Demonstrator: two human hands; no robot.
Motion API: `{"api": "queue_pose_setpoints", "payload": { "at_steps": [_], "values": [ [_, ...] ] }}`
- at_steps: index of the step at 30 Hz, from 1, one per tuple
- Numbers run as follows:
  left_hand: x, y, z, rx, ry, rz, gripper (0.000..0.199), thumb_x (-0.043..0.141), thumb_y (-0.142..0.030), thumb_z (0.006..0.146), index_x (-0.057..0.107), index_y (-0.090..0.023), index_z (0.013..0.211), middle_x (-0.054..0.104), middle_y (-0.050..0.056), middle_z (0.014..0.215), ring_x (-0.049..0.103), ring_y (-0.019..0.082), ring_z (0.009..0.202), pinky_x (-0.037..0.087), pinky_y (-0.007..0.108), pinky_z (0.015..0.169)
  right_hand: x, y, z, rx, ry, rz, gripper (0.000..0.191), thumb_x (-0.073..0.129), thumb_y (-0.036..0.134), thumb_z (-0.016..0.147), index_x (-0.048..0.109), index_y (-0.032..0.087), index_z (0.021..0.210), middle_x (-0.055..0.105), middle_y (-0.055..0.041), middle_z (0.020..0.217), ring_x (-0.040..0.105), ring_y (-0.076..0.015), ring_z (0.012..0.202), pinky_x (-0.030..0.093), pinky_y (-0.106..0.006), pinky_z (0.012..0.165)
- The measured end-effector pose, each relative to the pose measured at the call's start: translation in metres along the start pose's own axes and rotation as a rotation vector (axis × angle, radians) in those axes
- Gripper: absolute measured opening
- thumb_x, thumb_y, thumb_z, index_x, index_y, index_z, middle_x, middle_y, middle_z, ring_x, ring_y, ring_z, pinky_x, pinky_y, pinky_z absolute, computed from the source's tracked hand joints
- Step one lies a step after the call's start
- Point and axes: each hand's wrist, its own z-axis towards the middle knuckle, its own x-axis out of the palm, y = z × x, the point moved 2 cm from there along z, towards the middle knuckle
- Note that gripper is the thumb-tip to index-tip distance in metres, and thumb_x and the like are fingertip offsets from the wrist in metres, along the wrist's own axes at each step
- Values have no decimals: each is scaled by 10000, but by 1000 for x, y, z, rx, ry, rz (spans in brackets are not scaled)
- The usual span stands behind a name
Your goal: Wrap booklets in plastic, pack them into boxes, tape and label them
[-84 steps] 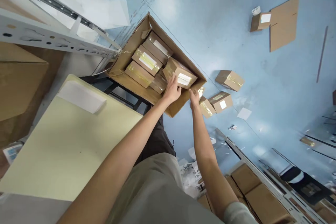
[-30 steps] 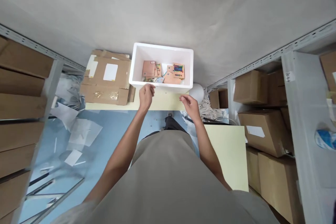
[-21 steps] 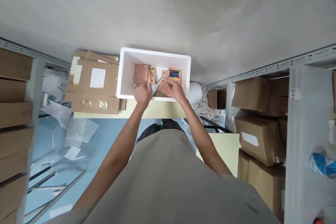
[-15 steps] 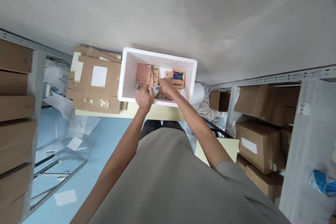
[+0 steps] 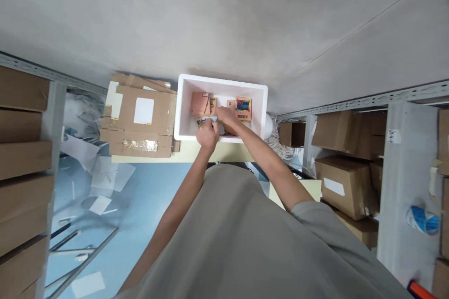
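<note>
Both my hands are close together inside a white foam box point(image 5: 224, 81). My left hand point(image 5: 207, 134) is closed at the near side, gripping a pale bluish-white thing point(image 5: 213, 118) whose kind I cannot make out. Just right of it, my right hand point(image 5: 225, 116) has its fingers curled down by the same pale thing; what they pinch is hidden. A plain pinkish-orange flat box point(image 5: 200, 103) lies at the left inside. To the right of my right hand lies a similar box with a colourful printed front point(image 5: 243, 104). More printed items lie partly under my hands.
Flattened cardboard boxes point(image 5: 131, 107) are stacked left of the foam box on a pale yellow table point(image 5: 189, 151). Shelves with cardboard boxes point(image 5: 345, 187) stand at both sides. Papers point(image 5: 100, 205) and a metal frame point(image 5: 87, 261) are on the blue floor.
The view has shifted, so the foam box appears further right and slightly lower. My hands have drawn closer together, the left one moving toward the right one.
</note>
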Motion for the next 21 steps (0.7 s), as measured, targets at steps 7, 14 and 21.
{"api": "queue_pose_setpoints", "payload": {
  "at_steps": [7,14,21],
  "values": [
    [-7,-1,-3,64,35,10,348,448,-322,1077,761,-170,1083,786,187,940,735,313,845,409,332,745,-40,-24,-74,24,-297,146,148,706,222,942,838,160,961,854,-102,1049,793,-263,1030,556,-289,875],
    [-11,0,-8,124,23,-17,443,359,-351,1088,756,-156,1107,775,226,964,749,341,891,464,369,781,-54,-43,-225,193,-861,832,359,762,568,877,744,212,922,813,-20,881,775,-192,645,544,-244,531],
    [-26,6,-17,328,77,-151,616,211,-433,1090,729,-181,871,691,161,765,718,327,859,510,389,782,6,-49,-410,327,-1179,1085,476,909,636,708,727,229,875,819,-20,851,596,-119,446,470,-256,388]
  ]
}}
